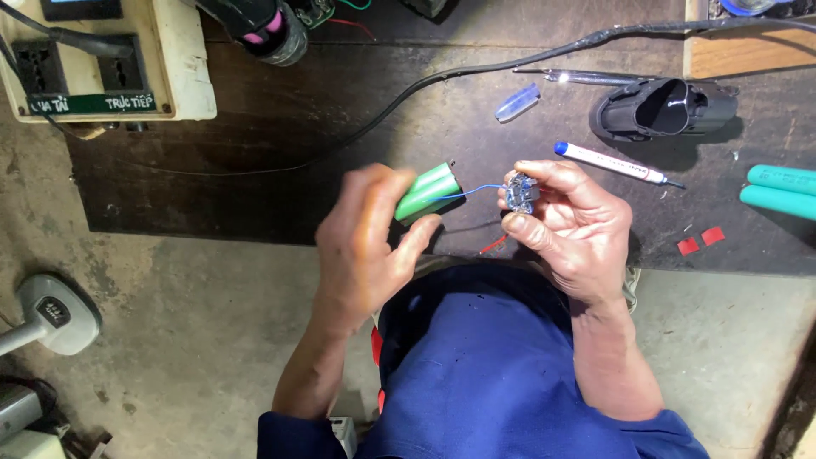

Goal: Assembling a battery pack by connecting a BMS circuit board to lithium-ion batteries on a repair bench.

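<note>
L hand (365, 234) grips green battery pack (427, 192); R hand (574, 225) pinches circuit board (521, 194). Risk: taut blue wire (476, 190) btwn hands may snap off.

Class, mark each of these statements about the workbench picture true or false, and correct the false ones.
1. The left hand holds a green battery pack. True.
2. The right hand pinches a small circuit board. True.
3. A yellow wire joins pack and board. False: the blue wire does.
4. The white pen has a red cap. False: its cap is blue.
5. Two teal cylinders lie at the right edge. True.
</note>
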